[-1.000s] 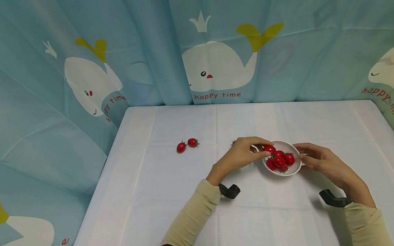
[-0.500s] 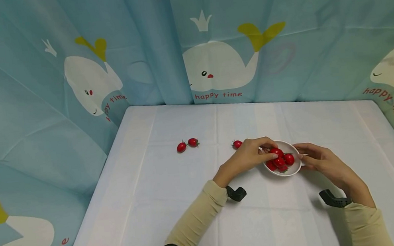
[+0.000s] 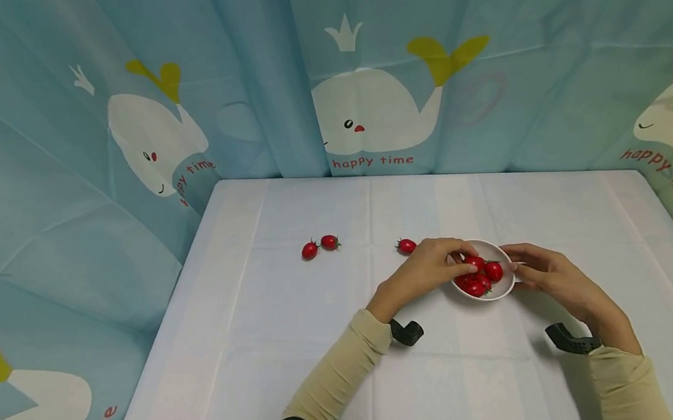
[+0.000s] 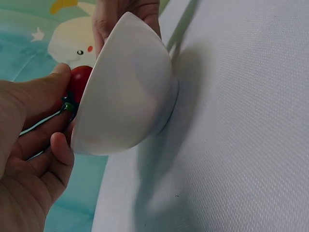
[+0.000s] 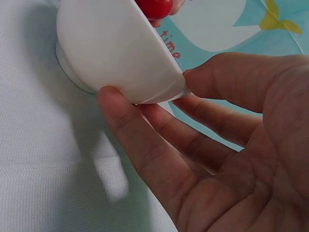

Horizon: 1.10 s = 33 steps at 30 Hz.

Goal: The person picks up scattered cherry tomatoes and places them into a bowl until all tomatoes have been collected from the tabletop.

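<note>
A white bowl stands on the table with several red cherry tomatoes inside. My left hand reaches over its left rim, thumb and fingers pinching a cherry tomato with a green stem, as the left wrist view shows. On the opposite side, my right hand holds the bowl. The right wrist view has the thumb at the rim and the other fingers against the outer wall. Just behind my left hand lies one loose cherry tomato.
Two more cherry tomatoes lie close together farther left. A white cloth covers the table. Blue curtains with whale prints hang along the back and sides. Each wrist wears a black camera mount.
My left hand has moved slightly right and farther over the bowl with its tomato, uncovering the loose tomato behind it. Tomatoes inside have shifted a little. My right hand stays put.
</note>
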Tool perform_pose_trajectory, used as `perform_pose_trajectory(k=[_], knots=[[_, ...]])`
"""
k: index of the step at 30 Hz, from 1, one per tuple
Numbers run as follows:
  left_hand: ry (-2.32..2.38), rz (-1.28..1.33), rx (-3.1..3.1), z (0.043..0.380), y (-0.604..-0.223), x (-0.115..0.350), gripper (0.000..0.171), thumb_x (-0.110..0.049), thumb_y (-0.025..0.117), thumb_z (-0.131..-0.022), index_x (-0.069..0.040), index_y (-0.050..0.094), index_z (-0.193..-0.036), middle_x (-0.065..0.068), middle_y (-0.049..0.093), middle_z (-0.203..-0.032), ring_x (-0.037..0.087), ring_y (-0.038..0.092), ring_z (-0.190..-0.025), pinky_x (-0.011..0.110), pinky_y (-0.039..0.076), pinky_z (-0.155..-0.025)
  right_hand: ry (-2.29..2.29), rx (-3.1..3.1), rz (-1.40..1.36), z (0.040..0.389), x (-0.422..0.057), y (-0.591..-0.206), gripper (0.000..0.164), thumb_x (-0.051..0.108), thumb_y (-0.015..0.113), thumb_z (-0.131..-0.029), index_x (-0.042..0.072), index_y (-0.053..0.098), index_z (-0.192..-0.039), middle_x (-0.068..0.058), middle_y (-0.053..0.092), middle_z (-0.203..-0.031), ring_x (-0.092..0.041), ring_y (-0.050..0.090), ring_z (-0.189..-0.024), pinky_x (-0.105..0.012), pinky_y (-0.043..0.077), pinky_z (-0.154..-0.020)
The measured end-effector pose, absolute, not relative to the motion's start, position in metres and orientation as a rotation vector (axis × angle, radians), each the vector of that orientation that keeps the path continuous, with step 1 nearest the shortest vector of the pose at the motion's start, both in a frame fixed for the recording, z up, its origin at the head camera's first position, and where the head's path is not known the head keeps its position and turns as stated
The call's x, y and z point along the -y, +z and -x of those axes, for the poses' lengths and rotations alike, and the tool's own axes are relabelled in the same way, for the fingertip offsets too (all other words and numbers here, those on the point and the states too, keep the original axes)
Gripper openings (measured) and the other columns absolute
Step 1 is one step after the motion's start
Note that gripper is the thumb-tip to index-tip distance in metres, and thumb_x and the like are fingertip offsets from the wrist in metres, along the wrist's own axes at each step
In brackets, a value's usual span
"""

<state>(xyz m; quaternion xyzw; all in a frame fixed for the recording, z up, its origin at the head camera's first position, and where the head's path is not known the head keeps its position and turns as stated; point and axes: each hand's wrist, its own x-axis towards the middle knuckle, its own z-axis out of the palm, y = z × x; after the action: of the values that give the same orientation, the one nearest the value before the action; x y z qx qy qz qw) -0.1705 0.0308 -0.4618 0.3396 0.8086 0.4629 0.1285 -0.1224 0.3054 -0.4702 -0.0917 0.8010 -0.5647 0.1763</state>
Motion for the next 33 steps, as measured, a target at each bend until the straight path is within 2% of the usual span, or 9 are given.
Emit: perform_pose_trajectory(k=[14,23,33], knots=[[1.227,-1.037,-2.404,0.17,-0.459,-0.03,0.023,-0.025,0.074,-0.098,-0.014,0.077,-0.119,-0.01,0.076,-0.108,-0.005,0.06,-0.094,0.006,0.047,-0.085,-1.594,-2.282,0.271,0.122,-0.302,-0.47,0.051,0.018,0.057,-0.108,-0.008,0.042,-0.149,0.021,0.064,-0.123,0.004,0.067,-0.108,-0.024,0.062,-0.085],[1.349,-1.026,-2.342,0.17,-0.462,-0.024,0.022,-0.024,0.074,-0.098,-0.017,0.076,-0.119,-0.014,0.072,-0.103,-0.004,0.06,-0.09,0.01,0.05,-0.078,-1.571,-2.287,0.25,0.122,-0.303,-0.469,0.052,0.021,0.057,-0.109,-0.007,0.042,-0.15,0.021,0.063,-0.124,0.005,0.066,-0.109,-0.024,0.061,-0.086],[1.354,-1.132,-2.412,0.171,-0.453,-0.005,0.024,-0.019,0.073,-0.099,-0.012,0.074,-0.122,-0.001,0.076,-0.117,-0.002,0.062,-0.097,0.013,0.051,-0.087,-1.551,-2.287,0.213,0.121,-0.304,-0.466,0.054,0.023,0.057,-0.109,-0.005,0.041,-0.152,0.02,0.06,-0.125,0.006,0.065,-0.108,-0.023,0.061,-0.086]])
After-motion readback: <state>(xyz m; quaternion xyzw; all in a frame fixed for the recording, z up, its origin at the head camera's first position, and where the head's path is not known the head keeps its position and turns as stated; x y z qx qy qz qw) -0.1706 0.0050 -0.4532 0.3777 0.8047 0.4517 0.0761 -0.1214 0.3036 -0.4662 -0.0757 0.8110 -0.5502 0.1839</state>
